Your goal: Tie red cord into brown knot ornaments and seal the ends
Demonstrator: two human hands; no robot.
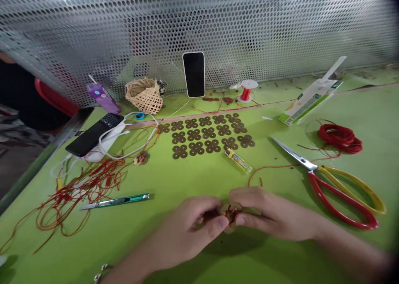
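Left hand (pixel 199 226), right hand (pixel 264 211) together, fingertips pinching small brown-and-red corded bundle (pixel 230 214) (probably round coins, partly hidden) above green tabletop (pixel 156 234).

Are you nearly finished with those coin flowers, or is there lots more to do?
Lots more, it seems. One small coin bundle with red cord, at the left, looks already tied. Your left hand and right hand hold another round-coin piece with red cord. Probably left: the rows of brown, holed coin clusters on the green table, where I see no cord tied.
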